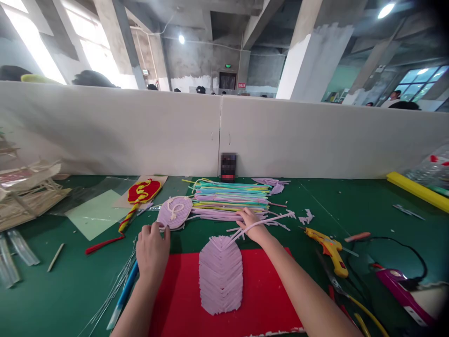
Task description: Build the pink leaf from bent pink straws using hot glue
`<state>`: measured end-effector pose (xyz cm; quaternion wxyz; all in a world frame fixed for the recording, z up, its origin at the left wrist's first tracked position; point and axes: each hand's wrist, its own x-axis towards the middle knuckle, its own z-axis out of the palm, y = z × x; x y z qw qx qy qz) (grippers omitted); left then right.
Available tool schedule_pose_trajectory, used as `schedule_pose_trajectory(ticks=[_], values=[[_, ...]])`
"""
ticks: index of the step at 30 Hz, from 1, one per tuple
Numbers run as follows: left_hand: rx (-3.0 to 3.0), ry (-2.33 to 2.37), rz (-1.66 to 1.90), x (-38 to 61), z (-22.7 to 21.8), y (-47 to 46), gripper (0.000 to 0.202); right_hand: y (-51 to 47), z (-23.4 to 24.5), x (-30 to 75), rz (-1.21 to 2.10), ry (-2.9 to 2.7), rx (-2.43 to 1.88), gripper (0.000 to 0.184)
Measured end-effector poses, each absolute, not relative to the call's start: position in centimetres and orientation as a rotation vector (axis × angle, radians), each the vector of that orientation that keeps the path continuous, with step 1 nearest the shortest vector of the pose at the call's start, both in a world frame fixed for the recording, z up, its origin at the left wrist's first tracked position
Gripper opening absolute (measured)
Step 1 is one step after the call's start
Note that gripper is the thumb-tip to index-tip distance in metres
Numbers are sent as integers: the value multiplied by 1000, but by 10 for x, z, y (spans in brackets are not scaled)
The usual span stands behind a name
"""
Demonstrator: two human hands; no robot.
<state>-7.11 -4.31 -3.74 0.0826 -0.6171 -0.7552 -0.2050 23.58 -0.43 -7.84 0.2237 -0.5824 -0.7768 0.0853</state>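
Note:
On a red board (182,290) lies a leaf-shaped lilac piece (220,276), its pipe cleaners laid in a V pattern. My right hand (251,225) reaches past its top, fingers closed on a lilac pipe cleaner at the near edge of a pile of pastel pipe cleaners (231,193). My left hand (152,250) is at the lower left edge of a lilac oval piece (175,211) with a pale looped cord on it. Its fingers are loosely bent, with the thumb apart; whether they touch the oval is unclear.
A yellow glue gun (328,245), pliers (336,283) and a purple corded device (403,295) lie right. Left are a red-and-yellow ornament (143,191), thin wires (115,285), a blue pen (126,290) and a wooden model (28,192). A white partition (140,131) stands behind.

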Motion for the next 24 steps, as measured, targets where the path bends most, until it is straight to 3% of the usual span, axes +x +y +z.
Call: schedule_pose_trajectory(ticks=[5,12,20,24], values=[[-2227,-1988,-711,-49,-31,-47,31,-6,-75,235,238,-2157,-1658,28],[-2647,-1902,-591,-10,-31,-58,23,-8,-76,239,297,-2187,-1641,35],[-2791,-1885,-554,11,-41,-67,35,-33,-58,250,640,-2102,-1459,69],[-2825,-1893,-664,11,-50,-63,38,-55,-41,250,784,-2023,-1464,70]])
